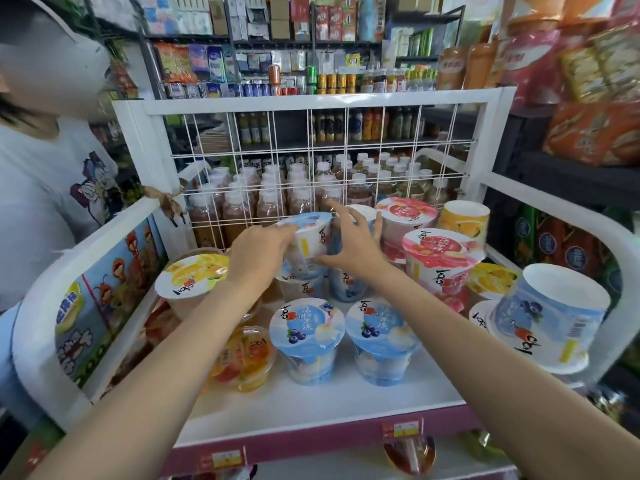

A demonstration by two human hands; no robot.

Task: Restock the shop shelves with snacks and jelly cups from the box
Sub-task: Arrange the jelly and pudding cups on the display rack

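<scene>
We held blue jelly cup [309,237] tilted, left hand [258,258] gripping, right hand [349,245] spread open steadying (stacking atop rear cups [303,284]).

— What colours do you have on the shelf [311,407] in front of you?

— Your shelf is white with a pink front edge. The two near cups [306,339] [381,341] have pale blue lids printed with dark blueberries and white lettering. The cup between your hands [310,237] is white and pale blue with a small yellow patch on its side.

— And to the sides?

— On your left, a cup lid [192,275] is yellow and white, and a clear tub [244,358] shows orange, red and yellow pieces. On your right, two cups [440,261] [405,216] are pink and red, a far one [462,221] is yellow, and an upturned cup [550,317] is blue and white. The far wire grid [311,161] is white; the left side panel [104,306] carries blue with orange cartoon figures.
</scene>
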